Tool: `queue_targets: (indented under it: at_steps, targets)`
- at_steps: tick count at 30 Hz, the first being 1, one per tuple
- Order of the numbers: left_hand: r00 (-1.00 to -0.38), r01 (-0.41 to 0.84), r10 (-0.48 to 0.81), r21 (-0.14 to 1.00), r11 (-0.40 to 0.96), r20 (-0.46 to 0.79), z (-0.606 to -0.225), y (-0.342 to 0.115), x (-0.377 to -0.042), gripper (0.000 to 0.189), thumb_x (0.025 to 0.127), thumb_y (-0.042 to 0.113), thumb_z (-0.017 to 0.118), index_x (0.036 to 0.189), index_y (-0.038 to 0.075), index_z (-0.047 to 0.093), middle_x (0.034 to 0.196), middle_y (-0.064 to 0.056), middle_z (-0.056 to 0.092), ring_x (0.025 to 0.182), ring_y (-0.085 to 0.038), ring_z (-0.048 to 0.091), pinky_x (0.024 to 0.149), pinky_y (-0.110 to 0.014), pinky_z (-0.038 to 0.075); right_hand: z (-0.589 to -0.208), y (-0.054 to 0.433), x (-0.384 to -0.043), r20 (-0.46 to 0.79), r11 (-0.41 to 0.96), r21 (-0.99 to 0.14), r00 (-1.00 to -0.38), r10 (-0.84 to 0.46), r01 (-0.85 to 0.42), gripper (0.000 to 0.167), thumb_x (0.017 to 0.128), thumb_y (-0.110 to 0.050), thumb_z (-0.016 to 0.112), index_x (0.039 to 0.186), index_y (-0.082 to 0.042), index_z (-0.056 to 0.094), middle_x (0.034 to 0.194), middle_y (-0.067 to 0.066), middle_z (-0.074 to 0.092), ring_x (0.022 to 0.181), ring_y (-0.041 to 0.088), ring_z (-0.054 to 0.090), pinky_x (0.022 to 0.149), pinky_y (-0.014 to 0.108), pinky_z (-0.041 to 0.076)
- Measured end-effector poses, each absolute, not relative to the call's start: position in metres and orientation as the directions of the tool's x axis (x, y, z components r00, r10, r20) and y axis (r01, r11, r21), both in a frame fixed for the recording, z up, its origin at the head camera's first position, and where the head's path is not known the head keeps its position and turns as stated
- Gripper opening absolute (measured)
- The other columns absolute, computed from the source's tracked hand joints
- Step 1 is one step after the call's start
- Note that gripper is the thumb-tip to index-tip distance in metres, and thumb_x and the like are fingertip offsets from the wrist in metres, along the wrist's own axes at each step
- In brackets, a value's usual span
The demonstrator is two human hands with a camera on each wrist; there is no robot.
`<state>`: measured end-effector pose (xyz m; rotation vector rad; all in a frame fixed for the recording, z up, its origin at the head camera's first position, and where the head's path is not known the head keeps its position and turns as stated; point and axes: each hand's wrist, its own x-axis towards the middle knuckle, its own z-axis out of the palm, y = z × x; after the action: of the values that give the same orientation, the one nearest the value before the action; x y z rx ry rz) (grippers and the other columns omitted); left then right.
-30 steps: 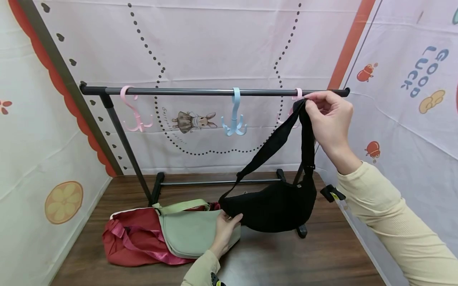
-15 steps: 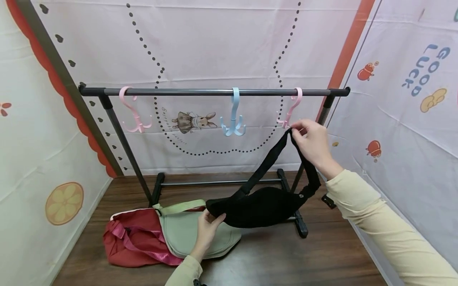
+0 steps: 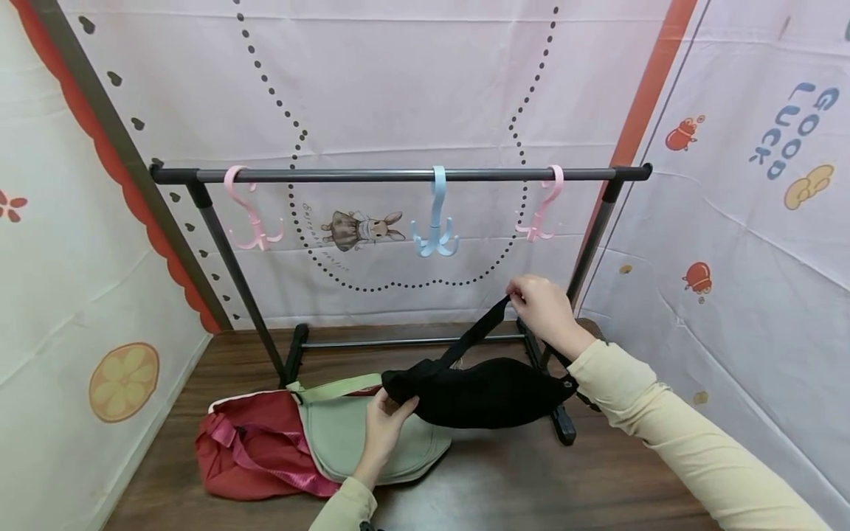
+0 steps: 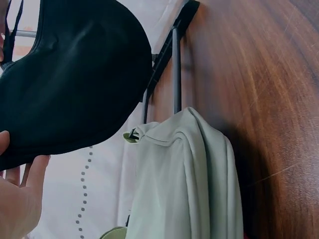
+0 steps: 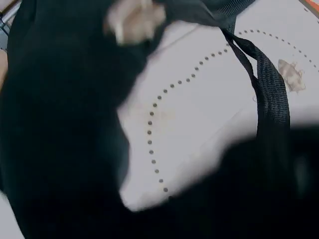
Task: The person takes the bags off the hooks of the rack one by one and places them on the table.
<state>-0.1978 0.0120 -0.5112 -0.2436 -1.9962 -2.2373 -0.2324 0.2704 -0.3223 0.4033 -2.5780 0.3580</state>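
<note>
A black crescent-shaped waist bag (image 3: 488,394) is held up between both hands, below the rack's bar. My left hand (image 3: 384,431) pinches its left end, thumb in front; the left wrist view shows those fingers at the lower edge of the black waist bag (image 4: 79,79). Higher up, my right hand (image 3: 544,310) pinches the bag's black strap (image 3: 474,333), pulled up in a slant. The strap's other side runs behind the right wrist. In the right wrist view, the dark waist bag (image 5: 60,124) and twisted strap (image 5: 269,89) fill much of the picture, and the right hand's fingers are hidden.
A black rack bar (image 3: 358,175) carries a pink hook (image 3: 252,214), a blue hook (image 3: 436,221) and another pink hook (image 3: 541,210). On the wooden table (image 3: 531,487) lie a red bag (image 3: 249,442) and a pale green bag (image 3: 352,431), overlapping. Printed cloth walls surround the table.
My right hand has come down from the bar and leftward with the strap, away from the right pink hook. The left hand shifted left with its end of the waist bag.
</note>
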Motion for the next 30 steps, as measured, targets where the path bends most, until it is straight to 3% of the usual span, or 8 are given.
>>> queue_targets:
  at_steps: [10,19,30]
  targets:
    - [-0.965,0.261,-0.025,0.957,-0.131,0.26,-0.485,0.021,-0.189,0.022,0.076,-0.006,0.067,0.097,-0.009,0.059,0.085,0.001,0.063,0.077,-0.008,0.06,0.067,-0.022,0.049,-0.343,0.26,-0.228,0.404,0.911,-0.194,-0.876,-0.264,-0.364,0.013,0.08,0.003,0.057,0.085,-0.004,0.067,0.084,0.009,0.067,0.067,0.018,0.06,0.058,0.034,0.048]
    - [-0.952,0.304,-0.058,0.949,-0.084,0.3,-0.474,0.022,-0.189,0.02,0.076,-0.006,0.067,0.095,-0.007,0.061,0.085,-0.002,0.064,0.077,-0.01,0.061,0.068,-0.022,0.049,-0.333,0.26,-0.222,0.328,0.896,-0.274,-0.91,-0.254,-0.349,0.016,0.083,-0.002,0.054,0.094,-0.003,0.066,0.08,0.007,0.065,0.055,0.011,0.051,0.05,0.027,0.04]
    - [-0.965,0.258,-0.075,0.963,-0.083,0.252,-0.471,0.013,-0.192,0.018,0.076,-0.004,0.068,0.093,-0.006,0.062,0.083,-0.007,0.063,0.074,-0.008,0.059,0.066,-0.021,0.049,-0.308,0.297,-0.197,0.315,0.851,-0.425,-0.931,-0.182,-0.31,0.023,0.089,-0.007,0.053,0.109,0.0,0.061,0.09,0.012,0.066,0.074,0.021,0.06,0.061,0.034,0.048]
